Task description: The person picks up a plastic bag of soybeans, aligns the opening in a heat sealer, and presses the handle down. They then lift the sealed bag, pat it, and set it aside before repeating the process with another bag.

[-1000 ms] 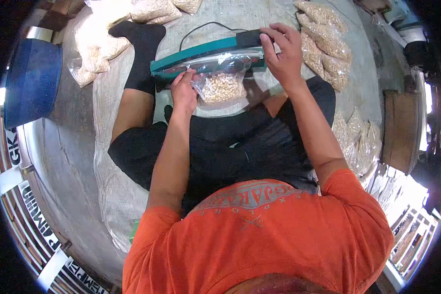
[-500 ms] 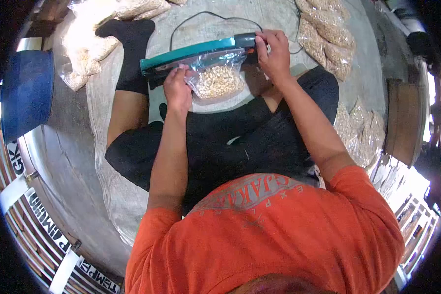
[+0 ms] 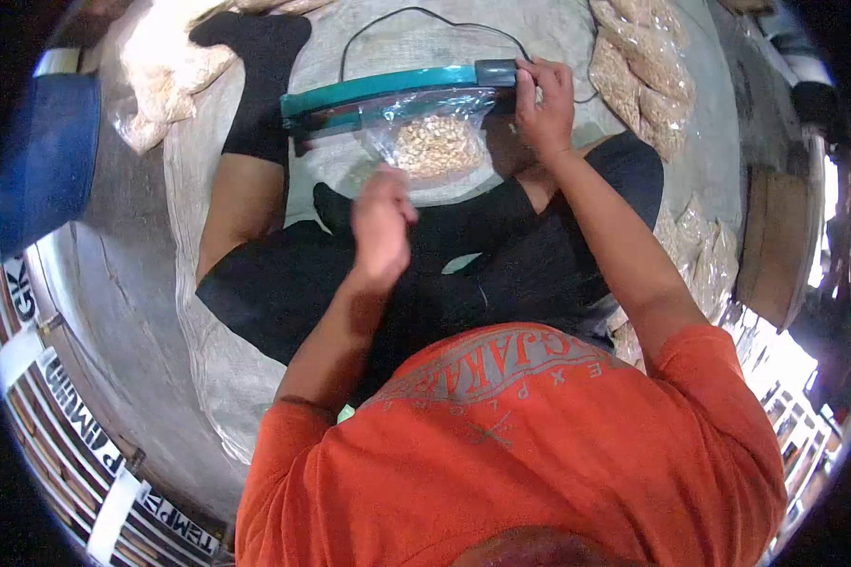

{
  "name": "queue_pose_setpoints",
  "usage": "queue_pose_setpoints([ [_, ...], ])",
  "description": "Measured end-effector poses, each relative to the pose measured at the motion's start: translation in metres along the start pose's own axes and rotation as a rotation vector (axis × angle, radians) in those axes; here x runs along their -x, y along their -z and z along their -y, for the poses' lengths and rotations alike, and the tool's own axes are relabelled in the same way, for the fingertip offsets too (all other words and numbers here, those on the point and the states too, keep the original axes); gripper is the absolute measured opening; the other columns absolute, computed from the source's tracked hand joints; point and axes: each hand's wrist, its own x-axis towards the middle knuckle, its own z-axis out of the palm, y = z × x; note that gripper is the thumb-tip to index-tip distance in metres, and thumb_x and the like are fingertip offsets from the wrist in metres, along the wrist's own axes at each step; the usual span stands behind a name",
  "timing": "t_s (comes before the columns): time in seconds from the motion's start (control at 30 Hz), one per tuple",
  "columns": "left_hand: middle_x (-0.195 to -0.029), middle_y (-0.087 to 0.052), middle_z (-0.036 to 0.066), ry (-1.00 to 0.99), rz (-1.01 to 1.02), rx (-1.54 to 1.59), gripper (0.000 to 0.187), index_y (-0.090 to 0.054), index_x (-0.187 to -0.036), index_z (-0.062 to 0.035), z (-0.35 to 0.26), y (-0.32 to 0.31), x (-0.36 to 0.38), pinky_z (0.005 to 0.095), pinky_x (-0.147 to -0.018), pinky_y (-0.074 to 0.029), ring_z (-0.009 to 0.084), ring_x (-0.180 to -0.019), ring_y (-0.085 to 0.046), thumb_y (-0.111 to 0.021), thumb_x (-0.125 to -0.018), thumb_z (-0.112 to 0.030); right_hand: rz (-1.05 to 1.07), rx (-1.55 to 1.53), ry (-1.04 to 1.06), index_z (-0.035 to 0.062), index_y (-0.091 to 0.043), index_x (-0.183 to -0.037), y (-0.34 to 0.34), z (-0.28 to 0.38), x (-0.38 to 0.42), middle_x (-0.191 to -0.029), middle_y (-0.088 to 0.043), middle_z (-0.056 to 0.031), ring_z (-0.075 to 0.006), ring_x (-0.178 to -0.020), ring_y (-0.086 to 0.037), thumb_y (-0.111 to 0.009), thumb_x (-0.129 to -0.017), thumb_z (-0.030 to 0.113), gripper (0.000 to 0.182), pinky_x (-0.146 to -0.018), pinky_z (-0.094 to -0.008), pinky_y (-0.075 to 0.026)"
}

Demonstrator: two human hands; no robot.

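Note:
A teal heat sealer [image 3: 383, 93] with a black end lies across the mat in front of my crossed legs. My right hand [image 3: 546, 102] grips the black end of its arm, thumb and fingers closed around it. The top of a clear plastic bag [image 3: 437, 149] of pale, chunky pieces reaches the sealer's jaw, and the filled part lies on the near side. My left hand [image 3: 384, 219] is in the air over my lap, apart from the bag; its fingers are smeared by motion.
Several filled clear bags [image 3: 638, 80] lie at the upper right, with more filled bags [image 3: 165, 85] at the upper left. A black cord [image 3: 435, 13] loops behind the sealer. A blue container [image 3: 52, 156] stands at the left and a brown box [image 3: 775, 246] at the right.
My left hand has let go of the bag's left edge and moved back toward my body. My right hand stays on the sealer's end. The view has shifted slightly.

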Motion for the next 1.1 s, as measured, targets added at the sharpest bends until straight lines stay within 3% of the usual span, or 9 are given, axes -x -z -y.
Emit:
queue_pose_setpoints([
  [0.07,-0.081,-0.058,0.0,0.088,0.347,-0.311,0.024,-0.065,-0.1,-0.0061,0.009,-0.016,0.006,0.0271,-0.064,-0.044,0.0111,-0.073,-0.054,-0.052,-0.102,-0.026,-0.003,0.004,0.028,0.0077,-0.075,-0.11,-0.001,0.002,0.001,-0.107,-0.066,-0.0177,-0.0347,-0.106,-0.062,-0.064,-0.095,0.015,0.02,-0.095,-0.0434,-0.049],
  [0.2,-0.084,-0.067,0.017,-0.52,0.71,-1.074,0.036,-0.068,-0.095,-0.0084,0.027,-0.041,0.011,0.0467,-0.073,-0.052,0.0339,-0.08,-0.068,-0.069,-0.094,-0.044,0.003,0.035,0.064,0.0064,-0.075,-0.109,-0.002,0.001,0.002,-0.106,-0.066,-0.0174,-0.0341,-0.108,-0.062,-0.062,-0.097,0.016,0.02,-0.096,-0.0431,-0.049],
  [0.43,-0.084,-0.07,0.017,-0.339,0.732,-0.927,0.035,-0.069,-0.09,-0.009,0.024,-0.031,-0.01,0.0487,-0.073,-0.053,0.0384,-0.084,-0.069,-0.07,-0.092,-0.044,0.049,0.059,0.043,0.0053,-0.072,-0.116,-0.001,0.006,0.002,-0.11,-0.064,-0.017,-0.0328,-0.112,-0.058,-0.059,-0.1,0.017,0.024,-0.1,-0.0405,-0.046],
  [0.53,-0.081,-0.07,0.014,-0.332,0.775,-0.933,0.024,-0.068,-0.097,-0.0097,0.028,-0.031,-0.017,0.0443,-0.069,-0.053,0.0282,-0.074,-0.068,-0.069,-0.096,-0.034,0.071,0.046,-0.023,0.0045,-0.071,-0.117,0.004,0.011,0.004,-0.113,-0.064,-0.0186,-0.035,-0.112,-0.058,-0.058,-0.1,0.017,0.025,-0.101,-0.0416,-0.046],
  [0.6,-0.089,-0.072,0.015,-0.36,0.83,-0.949,0.018,-0.07,-0.1,-0.0118,0.035,-0.031,-0.012,0.0438,-0.076,-0.055,0.0291,-0.082,-0.069,-0.064,-0.098,-0.029,0.092,0.52,0.476,-0.001,-0.063,-0.129,0.004,-0.026,0.018,-0.114,-0.063,-0.0237,-0.0407,-0.107,-0.058,-0.058,-0.089,0.001,0.041,-0.098,-0.0521,-0.046],
  [0.63,-0.091,-0.072,0.014,-0.326,0.905,-1.02,0.017,-0.07,-0.102,-0.0141,0.049,-0.035,-0.026,0.0437,-0.078,-0.055,0.0294,-0.086,-0.069,-0.063,-0.099,-0.029,0.068,0.423,0.492,-0.0033,-0.059,-0.134,0.004,-0.019,0.014,-0.111,-0.063,-0.024,-0.0416,-0.103,-0.058,-0.059,-0.083,-0.002,0.051,-0.096,-0.056,-0.045],
  [0.67,-0.095,-0.072,0.018,-0.431,0.835,-0.914,0.035,-0.069,-0.1,-0.011,0.071,-0.026,-0.033,0.0482,-0.078,-0.054,0.0344,-0.087,-0.069,-0.063,-0.097,-0.046,0.117,0.386,0.409,-0.0023,-0.06,-0.133,0.006,-0.009,0.012,-0.109,-0.062,-0.0216,-0.0397,-0.105,-0.057,-0.057,-0.089,0.003,0.044,-0.098,-0.0539,-0.045],
  [0.73,-0.092,-0.072,0.014,-0.499,0.822,-0.911,0.027,-0.069,-0.1,-0.014,0.092,-0.027,-0.047,0.0455,-0.079,-0.054,0.0296,-0.086,-0.069,-0.062,-0.1,-0.039,0.11,0.21,0.171,-0.0018,-0.065,-0.124,0.008,0.011,0.01,-0.106,-0.063,-0.0189,-0.0385,-0.105,-0.054,-0.05,-0.1,0.013,0.032,-0.096,-0.0498,-0.045],
  [1.1,-0.077,-0.062,0.004,-0.218,0.832,-0.83,0.042,-0.064,-0.1,-0.0064,0.044,-0.029,-0.037,0.0319,-0.058,-0.049,0.0134,-0.066,-0.059,-0.062,-0.1,-0.049,-0.014,-0.042,0.044,-0.0001,-0.065,-0.104,0.029,0.036,0.004,-0.103,-0.054,-0.0183,-0.0377,-0.095,-0.06,-0.059,-0.096,0.009,0.013,-0.085,-0.0446,-0.05],
])
